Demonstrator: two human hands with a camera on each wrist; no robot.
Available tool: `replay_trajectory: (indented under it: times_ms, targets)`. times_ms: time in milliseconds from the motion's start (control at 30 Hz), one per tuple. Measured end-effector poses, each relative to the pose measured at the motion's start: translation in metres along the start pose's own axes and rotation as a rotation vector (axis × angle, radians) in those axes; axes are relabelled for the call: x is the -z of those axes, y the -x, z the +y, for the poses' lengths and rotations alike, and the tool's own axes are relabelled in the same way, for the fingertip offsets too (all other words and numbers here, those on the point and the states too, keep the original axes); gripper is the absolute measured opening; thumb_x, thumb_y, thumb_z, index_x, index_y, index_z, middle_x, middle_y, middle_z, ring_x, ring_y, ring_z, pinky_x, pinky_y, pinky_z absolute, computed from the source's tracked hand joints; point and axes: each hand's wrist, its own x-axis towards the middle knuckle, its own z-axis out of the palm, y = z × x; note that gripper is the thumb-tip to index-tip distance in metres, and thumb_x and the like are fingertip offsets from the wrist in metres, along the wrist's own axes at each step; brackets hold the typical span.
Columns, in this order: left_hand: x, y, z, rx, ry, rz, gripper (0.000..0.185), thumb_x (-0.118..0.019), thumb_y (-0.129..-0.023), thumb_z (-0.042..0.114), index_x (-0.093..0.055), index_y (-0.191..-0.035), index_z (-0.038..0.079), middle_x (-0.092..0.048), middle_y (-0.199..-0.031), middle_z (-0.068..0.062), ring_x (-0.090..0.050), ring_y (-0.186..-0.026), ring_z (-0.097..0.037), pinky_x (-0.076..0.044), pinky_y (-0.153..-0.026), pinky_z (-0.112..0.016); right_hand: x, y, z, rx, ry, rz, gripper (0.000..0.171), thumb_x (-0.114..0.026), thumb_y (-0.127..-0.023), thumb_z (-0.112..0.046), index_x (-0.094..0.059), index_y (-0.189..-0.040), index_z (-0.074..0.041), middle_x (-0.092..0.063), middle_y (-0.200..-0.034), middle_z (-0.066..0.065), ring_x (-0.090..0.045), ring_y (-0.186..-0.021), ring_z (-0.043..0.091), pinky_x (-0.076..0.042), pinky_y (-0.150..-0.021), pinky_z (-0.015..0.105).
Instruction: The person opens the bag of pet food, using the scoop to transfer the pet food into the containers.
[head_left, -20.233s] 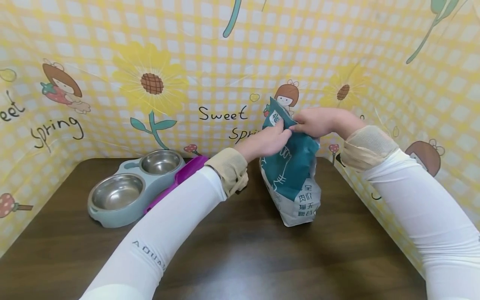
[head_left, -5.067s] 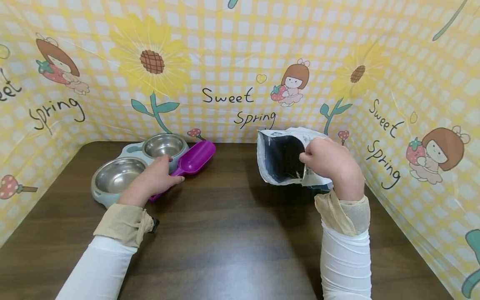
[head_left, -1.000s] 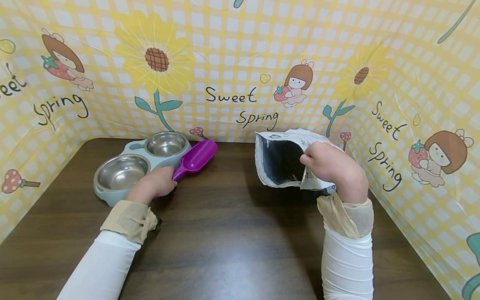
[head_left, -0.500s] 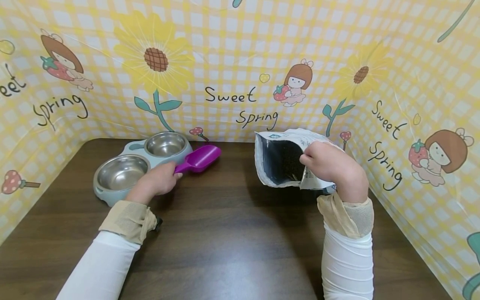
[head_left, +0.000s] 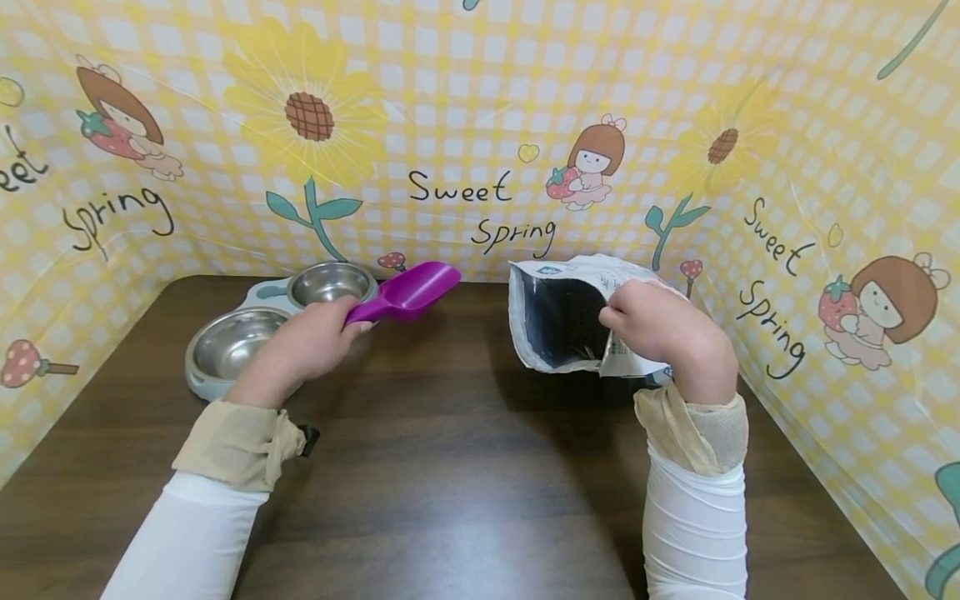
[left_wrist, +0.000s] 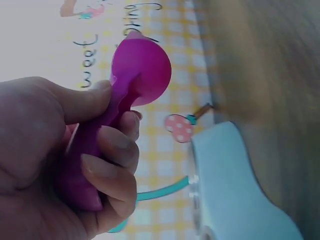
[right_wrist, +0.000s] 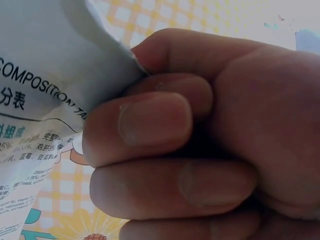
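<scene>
Purple plastic scoop (head_left: 408, 293) is up off the table, just left of centre in the head view, bowl end pointing right toward the bag. The left hand (head_left: 307, 342) has it by the handle; in the left wrist view you can see the fingers (left_wrist: 112, 150) curled right round the handle with the thumb laid along the top, so a proper wrapped grip, not a pinch.

On the right of centre, the right hand (head_left: 660, 329) is holding the white foil-lined pet food bag (head_left: 558, 321) open. The mouth faces left toward the scoop and there's dark kibble inside. From the right wrist view, the fingers (right_wrist: 150, 122) are bunched tight together with the bag's edge (right_wrist: 55, 90) clamped between thumb and forefinger.

My take on handling: the scoop looks light and rigid, smooth plastic, so it could twist a bit in the hand once loaded. Gripping well along the handle like this seems right. The bag is soft and crinkly and will flop shut if let go, so the rim near the opening is the spot to hold.

Behind the left hand sits a grey-blue plastic double feeder with two steel bowls (head_left: 240, 342), left side of the dark wooden table (head_left: 465, 500). A yellow checked backdrop with sunflowers (head_left: 465, 100) wraps around it all.
</scene>
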Motion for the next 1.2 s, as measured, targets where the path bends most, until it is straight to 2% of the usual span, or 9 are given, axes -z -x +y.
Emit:
replay_trajectory:
  times_ms: [100, 333, 500, 667, 900, 1200]
  targets:
    - [0.007, 0.004, 0.009, -0.021, -0.011, 0.013, 0.024, -0.056, -0.114, 0.029, -0.06, -0.114, 0.005, -0.06, -0.081, -0.008, -0.055, -0.067, -0.021, -0.045, -0.062, -0.034, 0.0, 0.0, 0.0, -0.001, 0.0, -0.001, 0.05, -0.05, -0.106, -0.013, -0.043, -0.056, -0.019, -0.033, -0.057, -0.007, -0.037, -0.056, 0.014, -0.037, -0.063, 0.032]
    - [0.03, 0.021, 0.027, -0.076, 0.004, -0.038, 0.027, -0.059, -0.113, 0.032, -0.063, -0.121, 0.007, -0.06, -0.085, -0.005, -0.053, -0.067, -0.018, -0.044, -0.061, -0.034, -0.001, 0.0, -0.002, 0.007, 0.022, 0.006, 0.049, -0.05, -0.105, -0.013, -0.044, -0.057, -0.018, -0.034, -0.058, -0.006, -0.039, -0.058, 0.015, -0.038, -0.065, 0.032]
    - [0.04, 0.031, 0.036, -0.109, -0.01, -0.054, 0.029, -0.061, -0.112, 0.034, -0.064, -0.123, 0.008, -0.06, -0.086, -0.004, -0.053, -0.067, -0.017, -0.043, -0.061, -0.034, -0.001, -0.001, -0.002, 0.01, 0.034, 0.013, 0.049, -0.05, -0.105, -0.013, -0.043, -0.057, -0.018, -0.034, -0.058, -0.006, -0.039, -0.058, 0.015, -0.038, -0.065, 0.032]
    - [0.041, 0.037, 0.046, -0.153, -0.019, -0.076, 0.03, -0.064, -0.11, 0.035, -0.066, -0.126, 0.01, -0.061, -0.085, -0.001, -0.052, -0.067, -0.016, -0.043, -0.062, -0.033, 0.0, -0.001, -0.003, 0.009, 0.043, 0.022, 0.049, -0.05, -0.105, -0.013, -0.042, -0.057, -0.019, -0.033, -0.058, -0.006, -0.039, -0.058, 0.015, -0.038, -0.065, 0.032]
    - [0.038, 0.04, 0.064, -0.247, 0.01, -0.076, 0.021, -0.067, -0.109, 0.028, -0.069, -0.121, 0.011, -0.061, -0.085, 0.001, -0.052, -0.069, -0.013, -0.045, -0.067, -0.032, 0.0, -0.001, -0.004, 0.009, 0.068, 0.035, 0.048, -0.05, -0.104, -0.013, -0.042, -0.057, -0.019, -0.033, -0.057, -0.006, -0.04, -0.059, 0.016, -0.039, -0.067, 0.033]
    - [0.039, 0.033, 0.089, -0.25, 0.022, -0.099, 0.019, -0.068, -0.108, 0.029, -0.071, -0.118, 0.014, -0.063, -0.083, 0.001, -0.054, -0.07, -0.014, -0.046, -0.069, -0.033, 0.0, 0.0, -0.006, 0.006, 0.083, 0.039, 0.048, -0.052, -0.104, -0.014, -0.043, -0.057, -0.019, -0.035, -0.058, -0.006, -0.042, -0.06, 0.016, -0.041, -0.067, 0.034]
